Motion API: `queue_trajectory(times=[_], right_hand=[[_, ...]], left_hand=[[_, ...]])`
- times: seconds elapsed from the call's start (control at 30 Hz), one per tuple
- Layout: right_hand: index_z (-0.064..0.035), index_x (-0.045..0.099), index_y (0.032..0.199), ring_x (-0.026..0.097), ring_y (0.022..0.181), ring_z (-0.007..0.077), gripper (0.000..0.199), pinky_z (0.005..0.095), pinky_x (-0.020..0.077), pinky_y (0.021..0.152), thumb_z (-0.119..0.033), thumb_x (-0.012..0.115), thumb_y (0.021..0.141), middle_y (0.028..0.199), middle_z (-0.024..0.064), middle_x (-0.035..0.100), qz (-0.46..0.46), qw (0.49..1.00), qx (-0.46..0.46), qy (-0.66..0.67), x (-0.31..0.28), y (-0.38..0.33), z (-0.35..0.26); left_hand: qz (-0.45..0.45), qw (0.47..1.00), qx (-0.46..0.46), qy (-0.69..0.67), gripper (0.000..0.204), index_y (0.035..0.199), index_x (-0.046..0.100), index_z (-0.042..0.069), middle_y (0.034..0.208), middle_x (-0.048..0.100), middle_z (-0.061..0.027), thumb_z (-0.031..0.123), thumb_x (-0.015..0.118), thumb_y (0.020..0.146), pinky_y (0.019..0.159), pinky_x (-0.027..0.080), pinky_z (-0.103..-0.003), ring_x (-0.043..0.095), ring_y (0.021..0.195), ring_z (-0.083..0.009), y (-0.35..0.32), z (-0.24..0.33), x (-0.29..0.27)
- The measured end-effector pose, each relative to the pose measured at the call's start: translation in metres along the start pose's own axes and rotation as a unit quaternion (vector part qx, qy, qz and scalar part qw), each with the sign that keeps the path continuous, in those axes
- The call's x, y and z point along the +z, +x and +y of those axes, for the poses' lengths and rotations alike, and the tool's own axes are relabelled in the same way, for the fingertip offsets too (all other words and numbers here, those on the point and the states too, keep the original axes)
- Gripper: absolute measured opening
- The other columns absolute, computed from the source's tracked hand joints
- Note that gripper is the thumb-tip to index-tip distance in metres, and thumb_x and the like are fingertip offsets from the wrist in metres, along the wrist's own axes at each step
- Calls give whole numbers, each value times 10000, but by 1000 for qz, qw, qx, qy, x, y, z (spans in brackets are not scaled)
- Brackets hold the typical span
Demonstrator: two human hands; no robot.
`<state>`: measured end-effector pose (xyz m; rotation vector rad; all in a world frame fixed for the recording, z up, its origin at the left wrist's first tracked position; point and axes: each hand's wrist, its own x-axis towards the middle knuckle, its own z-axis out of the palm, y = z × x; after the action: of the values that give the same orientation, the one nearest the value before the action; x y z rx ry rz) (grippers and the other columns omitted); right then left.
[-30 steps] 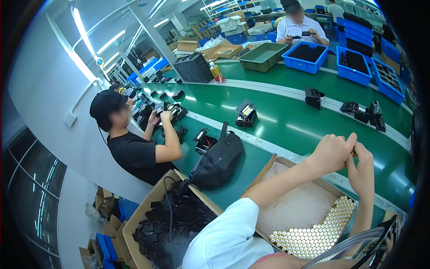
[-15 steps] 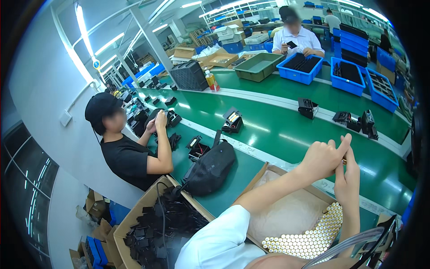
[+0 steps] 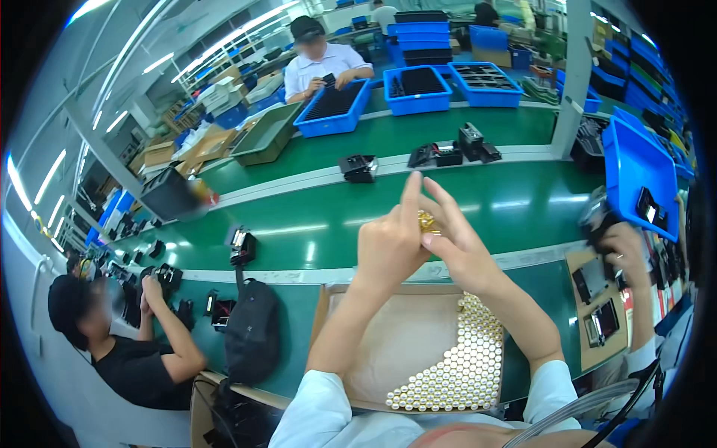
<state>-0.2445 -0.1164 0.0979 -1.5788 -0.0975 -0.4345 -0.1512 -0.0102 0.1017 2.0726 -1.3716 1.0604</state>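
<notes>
My left hand point(image 3: 391, 245) and my right hand point(image 3: 464, 252) are raised together over the far side of an open cardboard box. Between them shows a small cluster of gold-coloured batteries point(image 3: 426, 222), partly hidden by the fingers. Both hands close round the cluster, with some fingers pointing up and away. Below, the shallow cardboard box point(image 3: 403, 317) holds many upright batteries point(image 3: 467, 362), packed tightly along its right and near sides. Brown paper lines the rest of it.
A black bag point(image 3: 252, 332) lies left of the box, near a co-worker in black point(image 3: 142, 366). At right, another person's hand point(image 3: 626, 252) is over a cardboard sheet with black devices point(image 3: 602, 322). Black devices point(image 3: 448, 153) line the green bench; blue bins point(image 3: 336, 112) stand beyond.
The view has swung right, bringing the right-hand neighbour and blue tray into sight. My hands stay together, and the gold batteries between them now show more plainly.
</notes>
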Motion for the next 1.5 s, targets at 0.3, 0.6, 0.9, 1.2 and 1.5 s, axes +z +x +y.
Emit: queue_trajectory(times=[0.3, 0.6, 0.9, 1.2, 1.5], right_hand=[[-57, 304, 1509, 581, 1131, 236, 584, 338, 453, 937, -381, 275, 1023, 1368, 162, 518, 9, 970, 87, 226, 9, 7, 12], [-21, 282, 1491, 530, 1184, 282, 616, 371, 429, 1003, -417, 341, 1023, 1346, 203, 479, -71, 971, 61, 219, -10, 11, 12], [-58, 327, 1479, 544, 1142, 216, 624, 333, 454, 935, -446, 359, 992, 1308, 151, 526, -33, 963, 19, 268, 2, 12, 17], [-25, 373, 1413, 550, 1125, 208, 559, 321, 469, 926, -357, 454, 971, 1293, 164, 518, 19, 975, 23, 222, 5, 18, 22], [-27, 415, 1378, 556, 1104, 217, 525, 338, 469, 929, -364, 433, 976, 1267, 160, 538, 12, 974, 22, 224, 2, 20, 29]], left_hand=[[132, 980, 84, -125, 322, 956, 633, 25, 727, 586, -64, 15, 719, 646, 515, 413, -289, 496, 575, -174, 2, 1, 9], [94, 954, -38, -282, 198, 794, 578, 83, 737, 553, -40, -13, 700, 671, 580, 403, -306, 473, 635, -191, 4, -1, 13], [86, 956, -4, -280, 175, 785, 568, 66, 816, 594, -63, 6, 688, 672, 638, 431, -321, 502, 709, -219, 3, -6, 14], [54, 965, -25, -256, 258, 834, 592, 60, 858, 607, -74, -4, 670, 597, 706, 445, -352, 517, 780, -270, 5, 0, 11], [7, 948, -126, -293, 234, 846, 600, 59, 896, 643, -75, -16, 665, 634, 688, 451, -342, 542, 777, -258, 1, 3, 14]])
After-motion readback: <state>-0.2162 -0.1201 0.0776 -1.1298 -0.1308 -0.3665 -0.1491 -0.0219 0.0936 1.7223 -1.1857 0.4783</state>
